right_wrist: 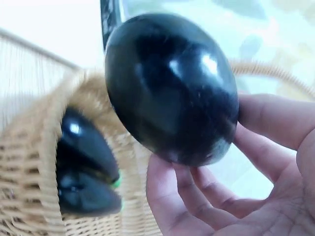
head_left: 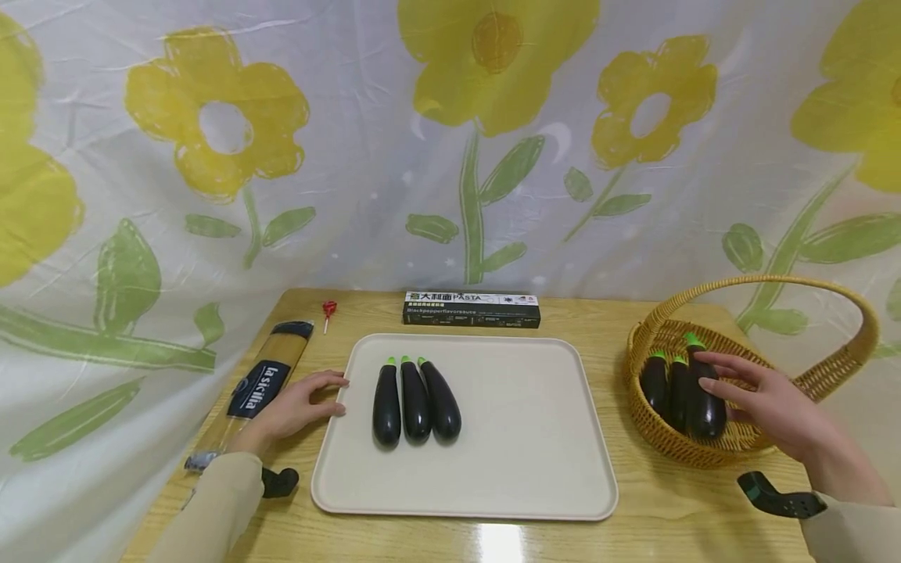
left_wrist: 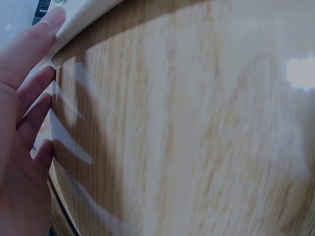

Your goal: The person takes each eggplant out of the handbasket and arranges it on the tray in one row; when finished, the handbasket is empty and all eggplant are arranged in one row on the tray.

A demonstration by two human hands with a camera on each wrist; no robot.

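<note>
In the head view my right hand [head_left: 763, 399] grips a dark eggplant [head_left: 706, 403] with a green stem end, over the wicker basket [head_left: 644, 422]. The right wrist view has this eggplant's rounded end large in front, with thumb and fingers around its side. Two more eggplants [right_wrist: 83, 162] lie in the basket beside it. At the tray's left edge rests my left hand [head_left: 299, 405], its fingertips right at the rim and nothing held in it. Three eggplants [head_left: 415, 403] lie side by side on the left half of the beige tray [head_left: 524, 485].
Left of the tray lies a pack of spaghetti [head_left: 267, 375], partly behind the left hand. A red lollipop [head_left: 328, 309] is at the back left. A black and white pasta box [head_left: 472, 310] stands behind the tray. The basket's tall handle [head_left: 774, 280] arches over its far side.
</note>
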